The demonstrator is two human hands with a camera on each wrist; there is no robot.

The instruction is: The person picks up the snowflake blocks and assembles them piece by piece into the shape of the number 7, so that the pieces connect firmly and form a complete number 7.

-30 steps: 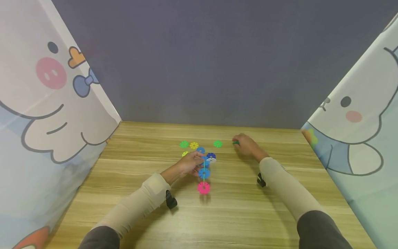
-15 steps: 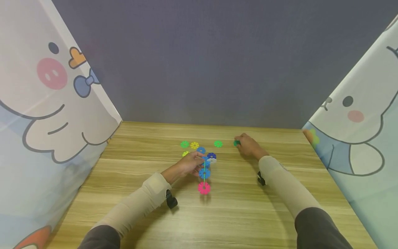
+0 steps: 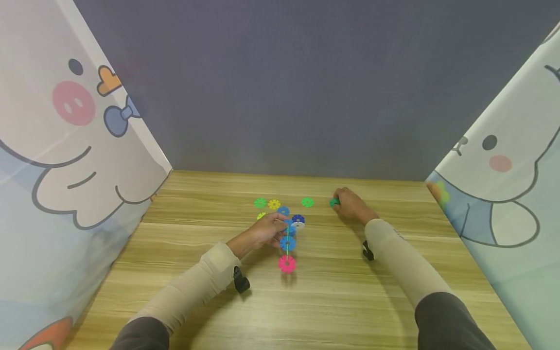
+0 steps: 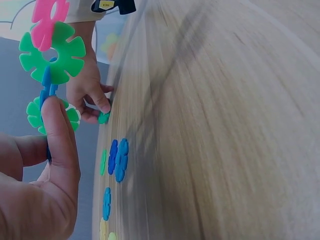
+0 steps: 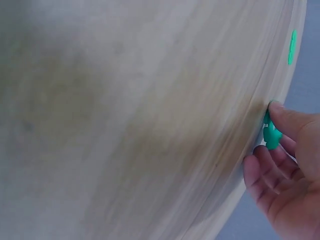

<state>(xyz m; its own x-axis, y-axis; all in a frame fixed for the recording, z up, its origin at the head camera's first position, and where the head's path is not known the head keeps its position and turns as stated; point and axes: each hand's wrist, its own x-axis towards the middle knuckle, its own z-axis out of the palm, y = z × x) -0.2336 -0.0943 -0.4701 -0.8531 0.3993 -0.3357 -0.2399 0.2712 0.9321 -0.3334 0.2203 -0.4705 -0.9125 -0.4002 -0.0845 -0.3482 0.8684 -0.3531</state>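
My left hand (image 3: 264, 230) pinches a chain of slotted plastic discs near its far end. Blue discs (image 3: 287, 243) and edge-on green discs (image 4: 52, 52) alternate along it, and a pink disc (image 3: 287, 264) forms the near end, raised over the tabletop. Fingers hide part of the far end. Toward the back right, my right hand (image 3: 350, 204) holds a dark green slotted disc (image 5: 271, 134) between thumb and fingers, low at the table surface; whether the disc touches the wood I cannot tell. A lighter green disc (image 3: 307, 202) lies to the left of that hand.
Loose slotted discs lie beyond my left hand: green (image 3: 260, 202), yellow (image 3: 274, 204), yellow-green (image 3: 261, 216), blue (image 3: 283, 211), and dark blue (image 3: 298, 219) beside a pale, shiny one (image 3: 298, 226). A grey panel (image 3: 297, 97) stands behind the wooden table (image 3: 341, 301).
The dark green disc in my right hand has turned from nearly edge-on to showing more of its face, and that hand has shifted slightly right. My left hand and the chain stay put.
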